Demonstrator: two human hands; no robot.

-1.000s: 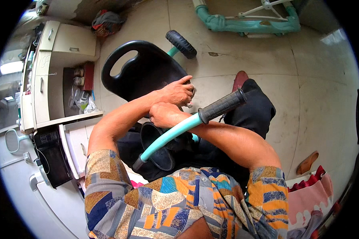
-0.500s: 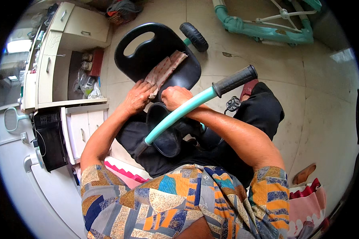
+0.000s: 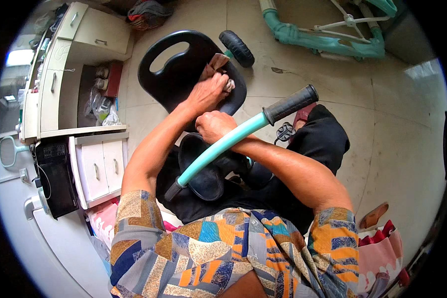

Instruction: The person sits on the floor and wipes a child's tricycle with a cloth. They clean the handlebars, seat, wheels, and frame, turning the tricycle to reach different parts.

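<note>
A child's ride-on trike lies across my lap, with its black seat (image 3: 171,77) facing up and a slot cut through the backrest. My left hand (image 3: 208,94) is closed around a crumpled pale pink cloth (image 3: 219,61) and presses it to the seat's right part. Below it, my right hand (image 3: 216,125) is curled closed by the seat's near edge; what its fingers grip is hidden. The turquoise handlebar (image 3: 228,144) with black grips crosses over my right wrist. A black wheel (image 3: 237,48) stands beyond the seat's right side.
A large turquoise frame (image 3: 328,42) lies on the floor at the far right. White cabinets (image 3: 92,169) and an open shelf with bags line the left. A brown slipper (image 3: 374,215) is on the floor at right. One pedal (image 3: 285,131) is near my right knee.
My left hand has moved up and right over the seat, bunching the cloth that lay spread there. My right hand has stayed nearly in place.
</note>
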